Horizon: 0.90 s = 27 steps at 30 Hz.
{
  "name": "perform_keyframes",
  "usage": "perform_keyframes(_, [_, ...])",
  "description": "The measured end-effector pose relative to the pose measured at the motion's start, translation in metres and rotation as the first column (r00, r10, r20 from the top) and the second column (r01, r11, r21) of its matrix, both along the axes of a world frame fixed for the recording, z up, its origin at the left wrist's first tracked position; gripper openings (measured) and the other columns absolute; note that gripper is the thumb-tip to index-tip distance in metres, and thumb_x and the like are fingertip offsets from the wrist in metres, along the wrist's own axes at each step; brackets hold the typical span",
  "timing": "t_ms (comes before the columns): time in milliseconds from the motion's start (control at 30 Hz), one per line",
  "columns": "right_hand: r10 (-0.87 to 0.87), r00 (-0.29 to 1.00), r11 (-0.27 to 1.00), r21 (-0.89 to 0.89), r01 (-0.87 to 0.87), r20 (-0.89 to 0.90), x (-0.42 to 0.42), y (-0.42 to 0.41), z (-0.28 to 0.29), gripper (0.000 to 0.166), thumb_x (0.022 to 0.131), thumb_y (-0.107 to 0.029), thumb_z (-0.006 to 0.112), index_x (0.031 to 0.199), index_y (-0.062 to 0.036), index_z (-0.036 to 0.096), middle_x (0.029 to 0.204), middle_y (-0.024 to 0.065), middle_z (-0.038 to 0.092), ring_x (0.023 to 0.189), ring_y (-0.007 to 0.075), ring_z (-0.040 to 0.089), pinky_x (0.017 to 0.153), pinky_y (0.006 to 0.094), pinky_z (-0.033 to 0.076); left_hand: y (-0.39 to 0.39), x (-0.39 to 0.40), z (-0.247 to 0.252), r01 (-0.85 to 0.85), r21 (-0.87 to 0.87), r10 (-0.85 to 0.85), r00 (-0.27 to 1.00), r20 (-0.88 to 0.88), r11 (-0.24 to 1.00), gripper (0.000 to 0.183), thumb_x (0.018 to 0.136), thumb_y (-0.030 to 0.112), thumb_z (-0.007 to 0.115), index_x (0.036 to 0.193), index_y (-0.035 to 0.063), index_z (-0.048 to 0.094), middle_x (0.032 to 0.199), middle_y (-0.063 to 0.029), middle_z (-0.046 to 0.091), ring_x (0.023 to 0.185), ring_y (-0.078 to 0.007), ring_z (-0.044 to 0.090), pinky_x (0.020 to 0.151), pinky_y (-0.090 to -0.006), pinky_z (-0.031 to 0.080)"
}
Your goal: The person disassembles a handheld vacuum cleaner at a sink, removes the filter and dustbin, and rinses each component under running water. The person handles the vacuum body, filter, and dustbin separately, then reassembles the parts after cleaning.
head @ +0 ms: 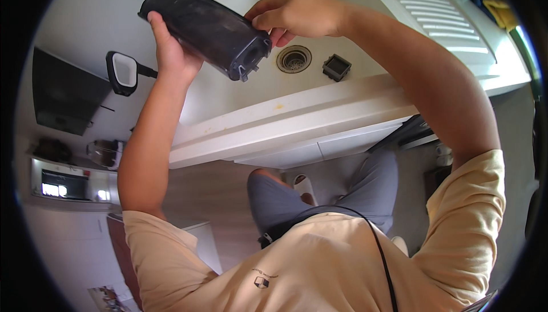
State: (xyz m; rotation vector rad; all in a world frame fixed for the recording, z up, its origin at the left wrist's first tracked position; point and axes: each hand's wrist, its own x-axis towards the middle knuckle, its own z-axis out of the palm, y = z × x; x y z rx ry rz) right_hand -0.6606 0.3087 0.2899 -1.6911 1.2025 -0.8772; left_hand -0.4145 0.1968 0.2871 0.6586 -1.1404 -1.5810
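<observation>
A dark translucent plastic tank [209, 29] is tilted above the white sink [231, 93], its clipped end angled down to the right. My left hand [175, 53] supports it from below, thumb along its near side. At the lower end, the fingers of my right hand [295, 14] hold the tank's far edge; some fingertips are hidden behind it. Below my right hand is the metal drain strainer [294, 59] in the basin floor. A small dark square plastic part [336, 68] with a recessed middle lies to the right of the drain.
A ribbed white drainboard [432, 12] adjoins the basin at the right. The sink's front rim [278, 117] runs between me and the basin. To the left stands a black loop-shaped handle [123, 73] with a pale inside. A black cable [381, 247] hangs across my shirt.
</observation>
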Motion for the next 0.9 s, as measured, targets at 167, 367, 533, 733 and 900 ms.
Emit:
perform_keyframes(167, [0.038,0.994,0.998,-0.047,-0.043,-0.101,0.0,0.008,0.006,0.056,0.097,-0.029,0.06,0.145,0.0005,0.063,0.114,0.0133,0.074,0.1,0.0205,0.073,0.093,0.0339,0.059,0.002,0.002,-0.001,0.005,-0.009,-0.004,0.999,0.041,1.0,0.082,0.101,0.081,0.043,0.149,0.016,0.057,0.146,-0.0061,0.066,0.132,-0.03,0.063,0.115,-0.0501,0.051])
perform_keyframes(367, [0.061,0.987,0.977,-0.193,-0.09,-0.15,0.002,0.016,0.004,0.081,0.084,-0.032,0.07,0.153,0.0055,0.052,0.106,0.0153,0.075,0.099,0.0245,0.072,0.088,0.0364,0.057,-0.005,0.004,-0.005,-0.01,-0.099,0.026,0.986,0.164,0.995,0.081,0.105,0.078,0.032,0.15,0.0154,0.056,0.145,-0.0094,0.064,0.132,-0.0321,0.063,0.113,-0.0507,0.052])
perform_keyframes(533, [0.093,0.949,0.967,-0.198,-0.158,-0.301,0.008,0.012,0.004,0.087,0.08,-0.028,0.074,0.156,0.0067,0.048,0.119,0.019,0.072,0.106,0.0317,0.07,0.092,0.0406,0.056,-0.01,0.008,-0.004,-0.033,-0.109,0.056,0.974,0.219,0.994,0.073,0.108,0.067,0.028,0.151,0.0144,0.054,0.146,-0.0122,0.063,0.132,-0.034,0.062,0.112,-0.0504,0.052])
perform_keyframes(733, [0.098,0.913,0.974,-0.15,-0.17,-0.396,0.004,0.001,0.002,0.079,0.083,-0.024,0.073,0.152,0.0067,0.052,0.114,0.0192,0.077,0.105,0.031,0.072,0.092,0.0399,0.057,-0.011,0.008,-0.01,0.023,0.039,-0.027,0.995,0.101,0.999,0.079,0.101,0.066,0.04,0.147,0.0056,0.059,0.144,-0.0153,0.067,0.131,-0.0359,0.064,0.118,-0.0491,0.048])
perform_keyframes(900, [0.007,0.973,0.981,-0.188,-0.052,-0.232,0.001,0.009,-0.004,0.118,0.078,-0.055,0.091,0.164,0.0025,0.035,0.135,0.0285,0.069,0.126,0.0393,0.067,0.108,0.0433,0.053,-0.002,0.0,-0.016,0.117,0.018,-0.118,0.987,0.109,0.993,0.065,0.103,0.062,0.051,0.133,0.0063,0.066,0.131,-0.0103,0.073,0.123,-0.0282,0.068,0.11,-0.047,0.051])
